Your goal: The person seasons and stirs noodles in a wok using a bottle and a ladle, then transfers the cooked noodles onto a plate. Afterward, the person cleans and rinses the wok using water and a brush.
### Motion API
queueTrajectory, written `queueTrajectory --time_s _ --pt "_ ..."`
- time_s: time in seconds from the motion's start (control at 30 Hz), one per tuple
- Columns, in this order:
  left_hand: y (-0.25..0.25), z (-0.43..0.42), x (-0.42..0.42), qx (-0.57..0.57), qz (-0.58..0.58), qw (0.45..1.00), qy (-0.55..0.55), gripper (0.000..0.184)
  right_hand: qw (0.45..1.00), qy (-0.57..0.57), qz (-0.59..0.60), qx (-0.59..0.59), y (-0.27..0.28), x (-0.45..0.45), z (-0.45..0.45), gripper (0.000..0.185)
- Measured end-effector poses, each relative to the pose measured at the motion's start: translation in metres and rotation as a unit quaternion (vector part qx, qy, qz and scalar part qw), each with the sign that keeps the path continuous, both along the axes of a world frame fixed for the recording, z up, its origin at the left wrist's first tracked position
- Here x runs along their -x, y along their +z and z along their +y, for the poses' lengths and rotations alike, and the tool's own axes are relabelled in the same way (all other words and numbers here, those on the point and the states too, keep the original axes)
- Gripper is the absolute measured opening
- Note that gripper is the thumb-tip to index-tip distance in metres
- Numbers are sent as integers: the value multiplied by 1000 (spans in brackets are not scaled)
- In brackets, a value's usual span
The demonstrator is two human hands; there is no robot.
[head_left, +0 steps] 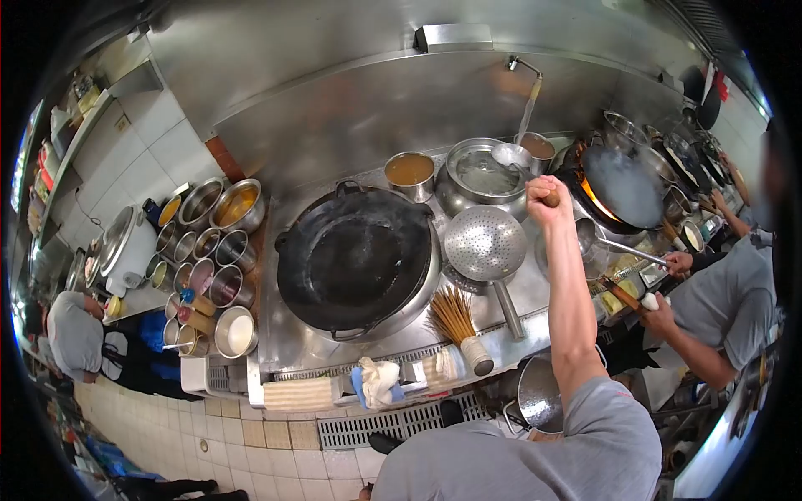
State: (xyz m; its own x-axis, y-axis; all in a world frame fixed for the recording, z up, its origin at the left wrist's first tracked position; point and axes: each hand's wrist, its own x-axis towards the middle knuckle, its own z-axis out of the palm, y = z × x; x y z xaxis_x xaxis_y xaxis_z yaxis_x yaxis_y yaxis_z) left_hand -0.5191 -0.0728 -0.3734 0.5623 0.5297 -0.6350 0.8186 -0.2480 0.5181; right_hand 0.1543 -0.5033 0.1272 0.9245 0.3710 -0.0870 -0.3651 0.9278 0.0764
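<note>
My right hand (546, 199), arm stretched forward, is closed around the wooden-ended handle of a ladle. The ladle's metal bowl (509, 155) is over the right rim of a steel pot of clear liquid (487, 169), beneath a tap (530, 108). I cannot tell whether the bowl holds anything. Just in front of the pot, a perforated strainer (485, 243) rests with its handle toward me. To the left sits a large black wok (368, 259) with a dark, shiny inside. My left hand is not in view.
A bamboo brush (460, 328) and a folded cloth (378, 382) are at the stove's front edge. Several containers (209, 245) crowd the left side. At right, a co-worker (718, 292) works beside a smoking wok (622, 188) with flames. Another person (79, 334) stands far left.
</note>
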Motion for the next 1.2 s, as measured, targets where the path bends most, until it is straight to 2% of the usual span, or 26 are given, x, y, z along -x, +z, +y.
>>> queueTrajectory --time_s 0.23,0.47,0.6,0.8,0.93,1.07,1.2 --pt "20 0 -27 -10 0 1000 -11 44 997 -53 -51 22 69 -12 0 19" --pt "21 -2 -33 -14 -3 1000 -20 43 993 -109 24 23 135 -36 -8 18" --pt "19 -1 -30 -18 -3 1000 -26 43 996 -82 22 -2 145 -38 -13 12" --pt "14 -7 -17 -22 -4 999 -23 43 991 -121 -8 52 139 -45 -18 17" --pt "12 -7 -12 -23 -5 999 -25 42 988 -145 -8 46 136 -42 -20 5" --pt "12 -8 -9 -25 -6 999 -22 42 988 -151 21 34 134 -44 -25 15" --pt "10 -9 -7 -25 -7 999 -23 42 992 -124 -9 26 129 -44 -27 17"
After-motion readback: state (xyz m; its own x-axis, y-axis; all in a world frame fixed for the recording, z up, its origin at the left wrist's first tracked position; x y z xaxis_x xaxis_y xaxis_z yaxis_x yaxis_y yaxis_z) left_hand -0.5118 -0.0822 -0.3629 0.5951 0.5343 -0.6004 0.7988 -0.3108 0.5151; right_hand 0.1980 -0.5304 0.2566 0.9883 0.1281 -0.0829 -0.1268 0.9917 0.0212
